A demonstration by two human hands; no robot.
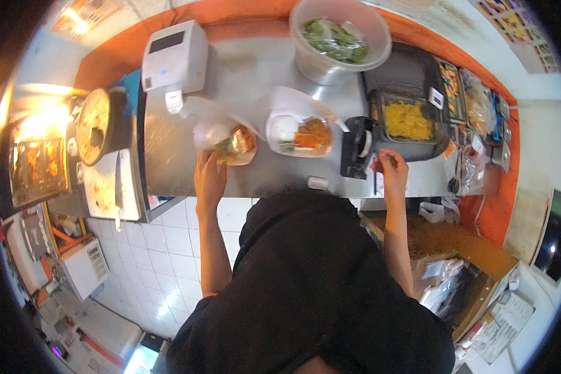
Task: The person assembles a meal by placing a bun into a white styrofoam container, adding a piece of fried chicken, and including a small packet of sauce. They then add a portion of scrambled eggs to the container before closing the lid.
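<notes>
Two clear plastic clamshell containers with lids raised stand on the steel counter. The left clamshell (254, 156) has white rice, green leaves and orange-brown food in it. My left hand (210, 181) is closed at its near left rim, fingertips beside the greens. The right clamshell (321, 151) contains white rice and orange and brown food, with neither hand on it. A black tape dispenser (354, 149) stands right of it. Just right of the dispenser, my right hand (393, 169) is pinched closed; a small reddish thing shows at its fingertips, too small to name.
A large tub of bagged green leaves (336, 43) stands at the back. Yellow food fills a tray (389, 132) at right. A white label printer (176, 59) stands back left. Further left are a round pan (95, 128), a knife (119, 181) on a white board and a lit grill (40, 165).
</notes>
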